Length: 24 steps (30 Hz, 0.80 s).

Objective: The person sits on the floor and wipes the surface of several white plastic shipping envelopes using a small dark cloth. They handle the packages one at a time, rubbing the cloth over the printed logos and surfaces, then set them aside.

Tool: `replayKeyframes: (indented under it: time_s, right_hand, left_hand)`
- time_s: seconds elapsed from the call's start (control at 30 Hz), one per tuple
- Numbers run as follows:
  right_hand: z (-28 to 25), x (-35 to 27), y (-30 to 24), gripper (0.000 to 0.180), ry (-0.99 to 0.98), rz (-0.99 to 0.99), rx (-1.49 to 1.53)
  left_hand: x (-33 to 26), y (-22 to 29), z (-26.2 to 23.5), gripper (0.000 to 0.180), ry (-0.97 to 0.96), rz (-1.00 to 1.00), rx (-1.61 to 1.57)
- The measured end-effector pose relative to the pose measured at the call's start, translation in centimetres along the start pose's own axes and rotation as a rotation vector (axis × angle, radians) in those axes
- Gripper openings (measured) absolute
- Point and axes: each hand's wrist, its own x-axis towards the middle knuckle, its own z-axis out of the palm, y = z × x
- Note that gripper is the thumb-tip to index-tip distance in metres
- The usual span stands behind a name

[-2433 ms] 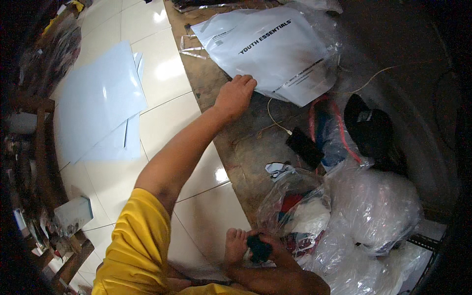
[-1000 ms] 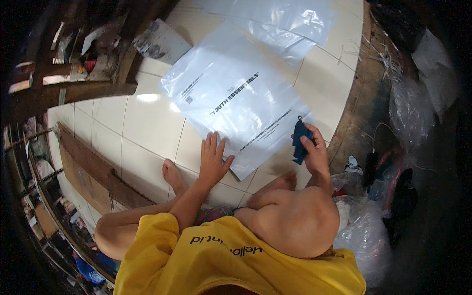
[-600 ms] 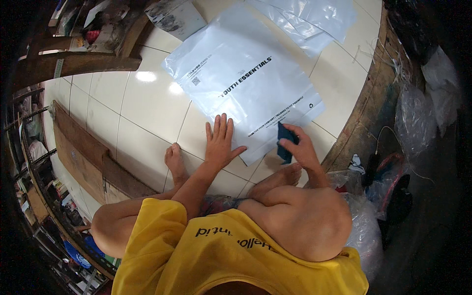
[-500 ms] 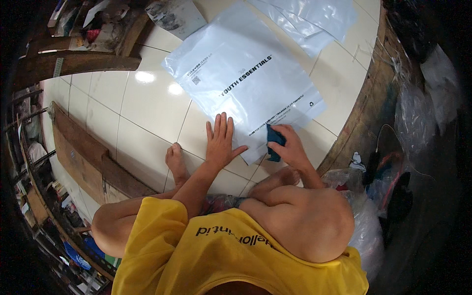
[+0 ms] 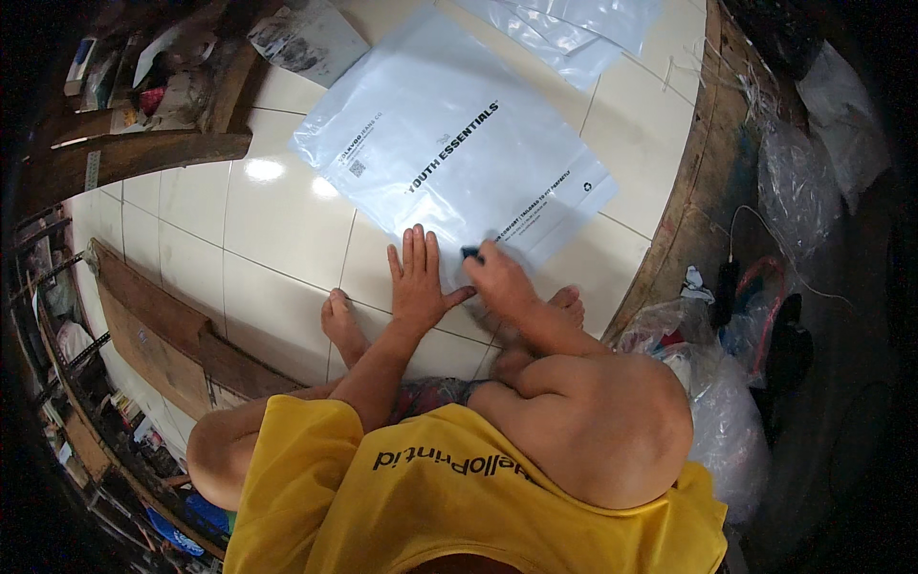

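A white plastic bag (image 5: 406, 105) with black printing lies flat on the tiled floor in front of me, turned at a slant. My left hand (image 5: 418, 285) rests flat on its near left edge, fingers stretched out and thumb spread to the right. Just to the right, my right hand (image 5: 503, 279) is closed on a dark teal cloth (image 5: 469, 253), which touches the bag's near end. Most of the cloth is hidden behind the fingers.
More white plastic bags (image 5: 564, 43) lie at the far right. A smudged grey-white sheet (image 5: 308, 43) sits beyond the bag's left corner. Wooden planks (image 5: 153, 306) stand at left, a wooden ledge (image 5: 660, 239) runs along the right, and clear plastic wrapping (image 5: 717, 402) lies beside my right knee.
My right hand has moved left with the teal cloth, closer to my left hand. The left hand stays flat in place. The whole view has shifted slightly.
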Motion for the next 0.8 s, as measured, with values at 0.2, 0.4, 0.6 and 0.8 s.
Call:
replayKeyframes:
  time_s: [0.2, 0.4, 0.6, 0.8]
  right_hand:
    - [-7.6, 4.5, 7.3, 0.02, 0.348, 0.259, -0.182]
    - [-6.4, 4.2, 4.9, 0.018, 0.135, 0.119, -0.12]
    - [-2.4, 2.1, -0.1, 0.021, -0.046, 0.601, 0.269]
    - [-14.2, 7.0, 9.8, 0.012, 0.308, 0.32, -0.21]
  left_hand:
    - [0.2, 0.0, 0.0, 0.127, -0.03, 0.011, 0.032]
    - [0.6, 0.2, -0.5, 0.129, -0.039, -0.011, 0.036]
    - [-0.1, -0.2, -0.2, 0.128, -0.049, -0.008, 0.021]
    - [0.4, 0.4, -1.0, 0.13, -0.124, -0.038, 0.034]
